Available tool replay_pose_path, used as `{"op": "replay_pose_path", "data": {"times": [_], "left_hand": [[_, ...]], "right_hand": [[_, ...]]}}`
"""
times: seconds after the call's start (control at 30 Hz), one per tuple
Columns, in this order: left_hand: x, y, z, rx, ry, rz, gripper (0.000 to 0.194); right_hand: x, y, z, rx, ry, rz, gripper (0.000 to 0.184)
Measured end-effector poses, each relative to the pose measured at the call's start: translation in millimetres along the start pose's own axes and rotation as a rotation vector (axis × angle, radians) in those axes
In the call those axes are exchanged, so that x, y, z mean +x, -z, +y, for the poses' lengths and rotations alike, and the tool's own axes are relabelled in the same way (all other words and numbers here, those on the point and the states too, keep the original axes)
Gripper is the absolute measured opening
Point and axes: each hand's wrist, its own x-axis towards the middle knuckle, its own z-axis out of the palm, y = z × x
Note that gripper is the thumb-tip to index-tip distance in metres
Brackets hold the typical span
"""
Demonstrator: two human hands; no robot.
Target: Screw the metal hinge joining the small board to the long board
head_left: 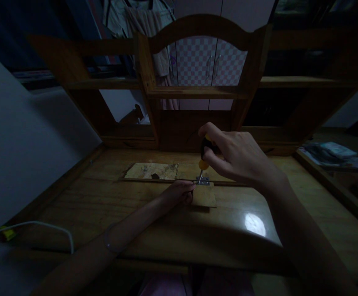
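Observation:
My right hand (233, 155) is closed round a screwdriver (204, 158) with a black and yellow handle, held upright. Its tip rests on a small metal hinge (203, 180) fixed to the wooden desk (135, 222). My left hand (180, 192) lies on the desk just left of the hinge, its fingers curled against a small wooden flap (204, 196) below the hinge. A thin bracelet circles my left wrist.
A wooden hutch (197, 82) with shelves rises at the back of the desk. A worn pale patch (151, 171) marks the desktop left of the hinge. A white cable (43, 226) lies at the left edge. Cluttered items (333, 153) sit at the right.

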Motion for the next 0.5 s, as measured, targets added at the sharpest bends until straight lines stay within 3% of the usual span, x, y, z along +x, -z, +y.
{"op": "replay_pose_path", "data": {"times": [0.2,0.5], "left_hand": [[0.4,-2.9,4.7,-0.125,0.135,0.083,0.031],[1.3,0.2,4.7,-0.16,0.128,0.051,0.029]], "right_hand": [[-0.5,-2.4,3.8,-0.077,-0.039,0.04,0.037],[2.7,-6.2,2.2,-0.138,-0.081,0.174,0.058]]}}
